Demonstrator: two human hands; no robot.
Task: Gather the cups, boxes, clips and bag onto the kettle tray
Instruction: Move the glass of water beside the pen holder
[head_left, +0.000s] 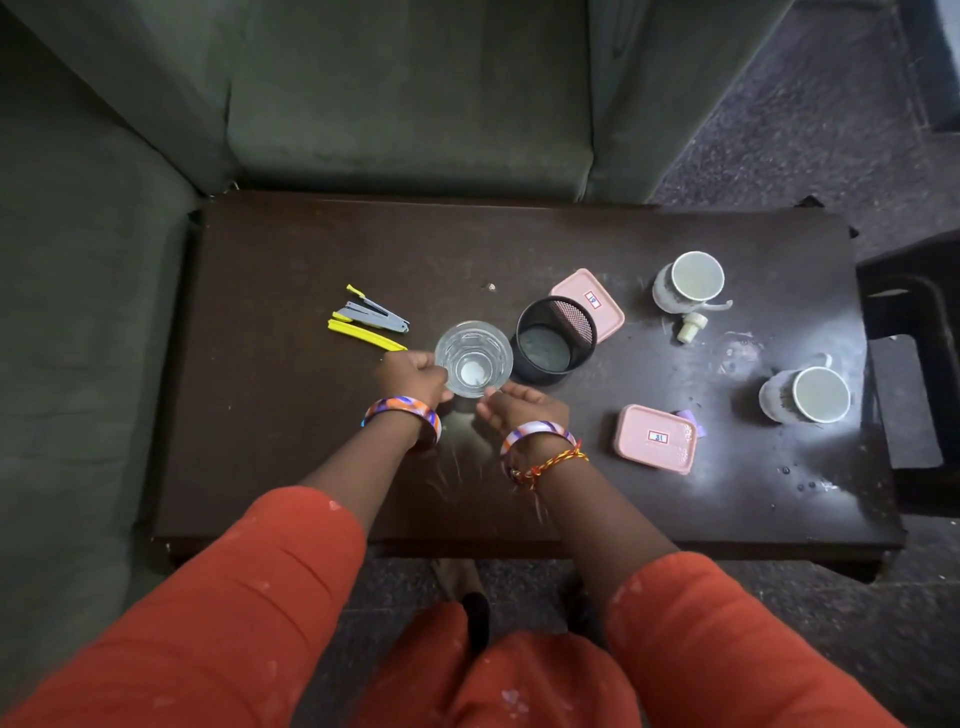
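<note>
Far pink box: near-left corner hidden behind mesh pen cup. Purple item mostly concealed behind near pink box; identity unclear. Box label digits too small to read reliably. Left hand fingertips hidden behind glass.

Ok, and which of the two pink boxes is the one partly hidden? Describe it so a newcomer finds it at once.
Start at the dark table and find the black mesh cup near its middle, right of the clear glass. The pink box lies just behind that cup, its near corner hidden by the rim. Unlike the other pink box, which lies fully in view nearer the person, this one is overlapped.
</note>
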